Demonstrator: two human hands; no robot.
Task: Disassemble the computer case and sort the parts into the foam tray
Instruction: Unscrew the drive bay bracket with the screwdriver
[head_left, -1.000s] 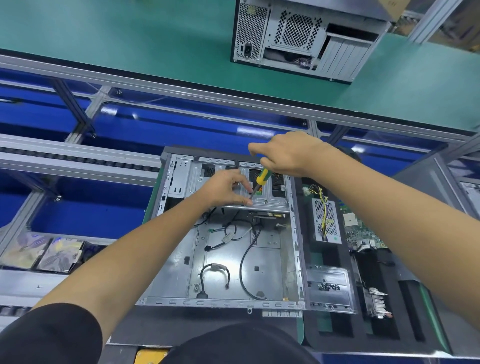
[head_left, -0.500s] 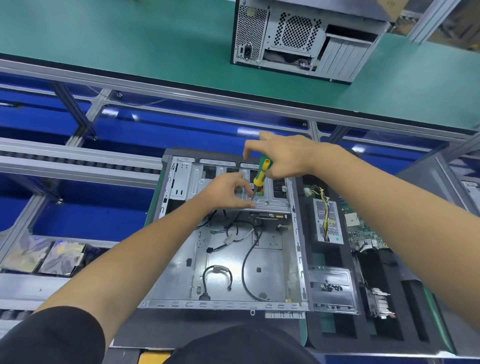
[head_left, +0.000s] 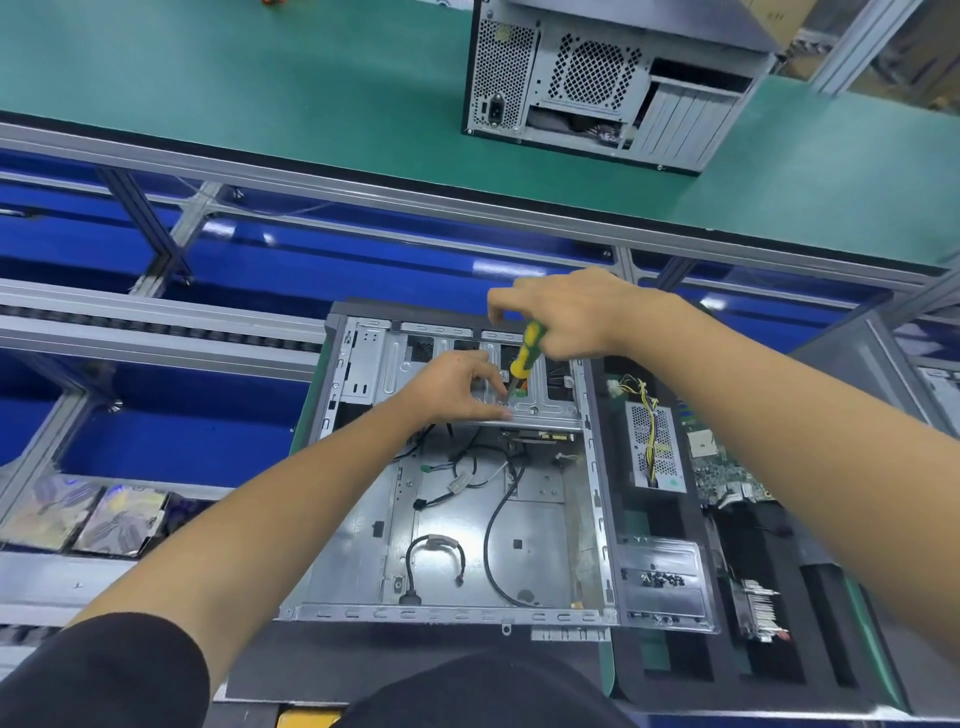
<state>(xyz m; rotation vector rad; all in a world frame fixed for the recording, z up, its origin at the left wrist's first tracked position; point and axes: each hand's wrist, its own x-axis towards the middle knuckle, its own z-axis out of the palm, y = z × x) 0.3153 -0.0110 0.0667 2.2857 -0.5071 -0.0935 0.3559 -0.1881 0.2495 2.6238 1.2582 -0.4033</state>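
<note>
"Which step was I on there?"

"Loosening a screw, I'd judge. My right hand (head_left: 566, 312) had its grip curled round the yellow-and-green-handled screwdriver (head_left: 524, 353), tip down on the grey metal drive cage (head_left: 540, 410) at twelve o'clock inside the open grey steel computer case (head_left: 467, 519). The screw itself was too small to make out."

"And your left?"

"My left hand (head_left: 457, 387) rested on the cage beside the tip, its grip loose, fingers touching the metal and steadying it, holding nothing."

"Where did the case lie?"

"Flat on the worktop, centre of view. The black foam tray (head_left: 670, 670) sat touching it at three o'clock, with a perforated silver power supply (head_left: 654, 452), a green circuit board (head_left: 727, 467) and small dark screws (head_left: 660, 579) in it."

"What did the next move call for?"

"Probably turning the screw right out, keeping downward pressure so the tip wouldn't slip, then lifting the cage clear of the black cables (head_left: 493, 519)."
</note>
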